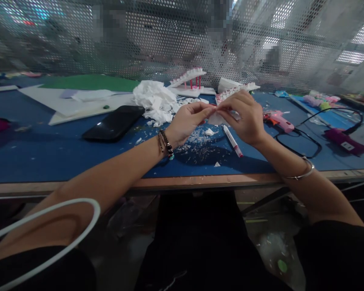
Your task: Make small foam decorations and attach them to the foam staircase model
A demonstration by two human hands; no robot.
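A small white scrap point(216, 118) is pinched between the left hand point(186, 121) and the right hand point(244, 115) above the blue table point(48, 153). A phone point(113, 123), a marker point(233, 141), a glue gun point(278, 120) and white shreds point(154, 101) are seen nearby.

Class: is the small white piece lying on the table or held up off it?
Held up: left hand and right hand pinch the white piece above the blue table.
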